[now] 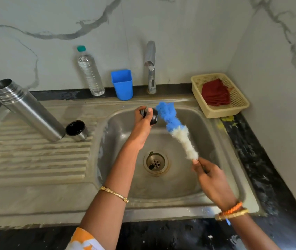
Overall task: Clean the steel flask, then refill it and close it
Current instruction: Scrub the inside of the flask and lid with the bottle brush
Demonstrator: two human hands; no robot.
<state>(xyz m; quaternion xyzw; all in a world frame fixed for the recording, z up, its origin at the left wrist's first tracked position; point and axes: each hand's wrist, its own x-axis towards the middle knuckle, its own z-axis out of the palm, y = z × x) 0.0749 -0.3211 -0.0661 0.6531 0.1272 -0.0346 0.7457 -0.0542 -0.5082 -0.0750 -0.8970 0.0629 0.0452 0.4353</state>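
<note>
A: What did the fingers hold?
B: The left hand (144,121) gripped the black flask stopper (153,116) over the sink (214,123); the right hand (210,179) pinched the handle of the bottle brush (177,131), its blue tip touching the stopper.

A: And the flask?
B: The steel flask (29,110) stood open and uncapped on the drainboard (35,159), its cup lid (76,130) just beside it.

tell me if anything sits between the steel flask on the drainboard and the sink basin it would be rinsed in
Yes. The small steel cup with a black inside stands right beside the open steel flask, on its basin side. Over the steel sink basin both hands are busy: the left hand grips a black stopper, the right hand a blue-and-white bottle brush.
</note>
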